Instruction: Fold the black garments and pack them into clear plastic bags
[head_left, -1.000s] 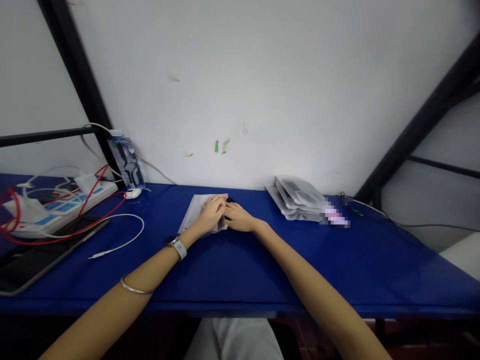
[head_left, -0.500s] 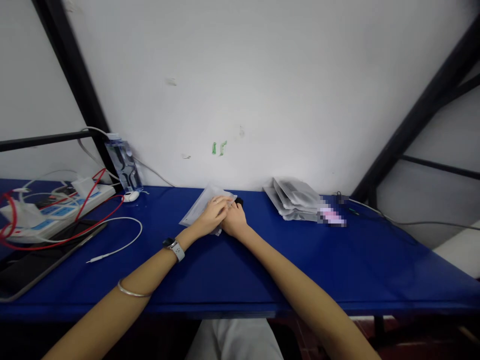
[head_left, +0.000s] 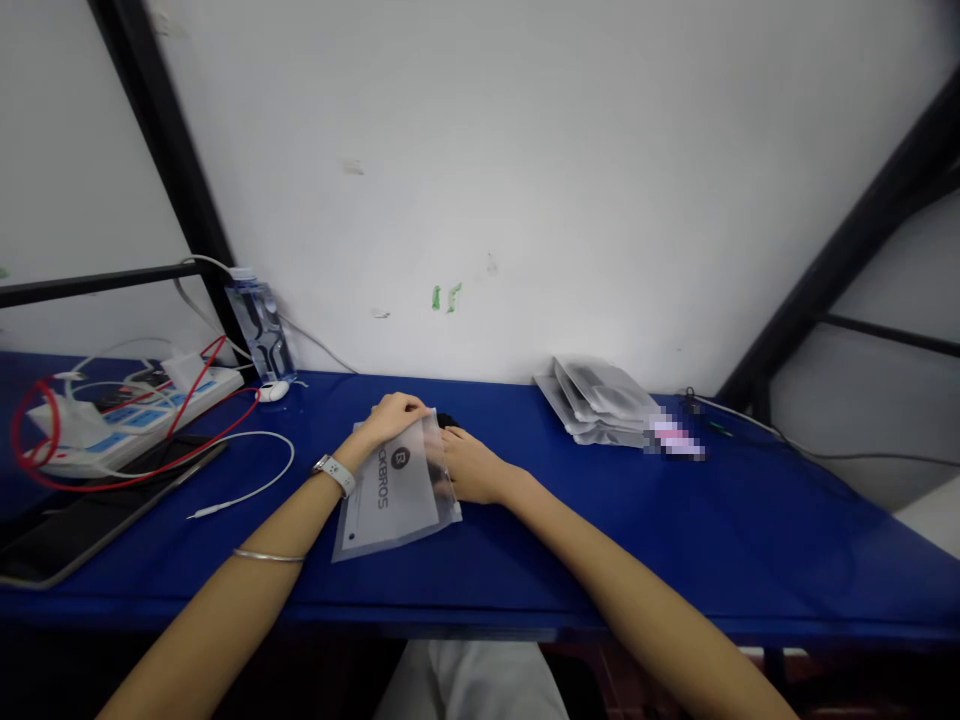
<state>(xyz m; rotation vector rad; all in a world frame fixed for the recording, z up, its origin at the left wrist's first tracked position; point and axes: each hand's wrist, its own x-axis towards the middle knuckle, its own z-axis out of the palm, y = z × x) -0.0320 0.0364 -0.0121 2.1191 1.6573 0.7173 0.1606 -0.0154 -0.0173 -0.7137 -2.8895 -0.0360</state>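
A translucent zip bag (head_left: 405, 490) with dark lettering and a round logo lies tilted on the blue table, its slider end facing right. My left hand (head_left: 396, 415) pinches the bag's upper edge near the opening, with a pale-strapped watch on that wrist. At the mouth of the bag is my right hand (head_left: 480, 468), its fingertips partly inside behind the clear plastic. Those fingers curl over a soft-looking black item (head_left: 448, 420), mostly hidden by the hand and the bag, so its kind does not show.
Several similar zip bags (head_left: 600, 400) are stacked by the wall on the right, beside a blurred pink patch. On the left are a power strip (head_left: 135, 415) with red and white cables, a dark tablet-like device (head_left: 97, 520), a water bottle (head_left: 261, 325) and a white earbud-case-like object (head_left: 274, 391).
The bag has turned and come toward me, so its printed face now shows. My hands have parted: the left grips the bag's edge while the right moved to its opening with the black item.
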